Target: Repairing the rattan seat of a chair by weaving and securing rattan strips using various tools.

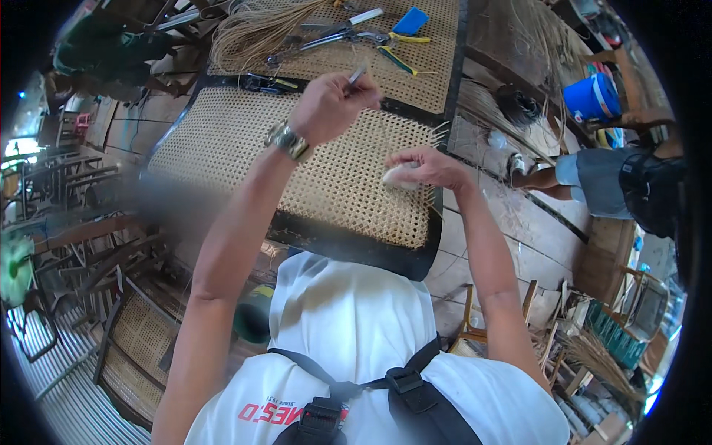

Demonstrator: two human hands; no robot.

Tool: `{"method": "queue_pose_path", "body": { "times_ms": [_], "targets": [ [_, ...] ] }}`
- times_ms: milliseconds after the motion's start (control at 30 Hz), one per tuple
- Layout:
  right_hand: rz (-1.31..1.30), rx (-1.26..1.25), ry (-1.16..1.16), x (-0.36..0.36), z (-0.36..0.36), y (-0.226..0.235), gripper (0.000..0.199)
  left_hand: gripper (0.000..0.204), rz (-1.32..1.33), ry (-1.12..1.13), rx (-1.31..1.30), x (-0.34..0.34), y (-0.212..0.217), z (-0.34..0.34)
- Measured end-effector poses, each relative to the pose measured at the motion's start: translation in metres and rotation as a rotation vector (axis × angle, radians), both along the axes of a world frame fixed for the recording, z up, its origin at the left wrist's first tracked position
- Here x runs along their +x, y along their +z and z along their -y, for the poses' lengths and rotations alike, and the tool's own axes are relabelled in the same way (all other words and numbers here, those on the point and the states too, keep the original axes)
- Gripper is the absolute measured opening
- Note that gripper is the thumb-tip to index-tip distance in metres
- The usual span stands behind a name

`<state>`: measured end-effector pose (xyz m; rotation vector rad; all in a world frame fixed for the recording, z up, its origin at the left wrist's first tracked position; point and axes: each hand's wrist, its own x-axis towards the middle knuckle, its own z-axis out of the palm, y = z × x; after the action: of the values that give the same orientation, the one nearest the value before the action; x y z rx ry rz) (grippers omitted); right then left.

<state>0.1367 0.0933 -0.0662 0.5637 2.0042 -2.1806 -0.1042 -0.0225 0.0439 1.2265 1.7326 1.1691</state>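
In front of me lies a cane-webbing panel (297, 178) in a dark frame (356, 254), with loose strand ends sticking out along its right edge. My left hand (334, 105), a watch on its wrist, is above the panel's far part. Its fingers are closed round a slim, metallic-looking tool (356, 76), mostly hidden by the hand. My right hand (434, 167) is at the panel's right side, fingers curled on a soft white wad (401, 176) against the weave. Beyond lie yellow-handled pliers (400, 61), a blue flat piece (411, 21) and a dark hand tool (267, 84).
A coil of cane strands (259, 33) rests on the far webbing. At right, a person in grey shorts (604, 182) is near a blue bucket (592, 97). Another person (111, 52) is at upper left. Dark chair frames crowd the left; another cane panel (141, 348) leans there.
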Motion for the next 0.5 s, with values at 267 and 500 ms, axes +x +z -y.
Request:
{"method": "queue_pose_path", "body": {
  "times_ms": [267,500],
  "targets": [
    [-0.138,0.314,-0.167,-0.05,0.001,0.015,0.016,0.018,0.028,-0.001,0.03,0.046,0.047,0.108],
    [-0.528,0.773,-0.581,-0.185,-0.068,0.14,0.022,0.033,0.176,0.228,-0.258,0.014,0.01,0.153]
  ]
}}
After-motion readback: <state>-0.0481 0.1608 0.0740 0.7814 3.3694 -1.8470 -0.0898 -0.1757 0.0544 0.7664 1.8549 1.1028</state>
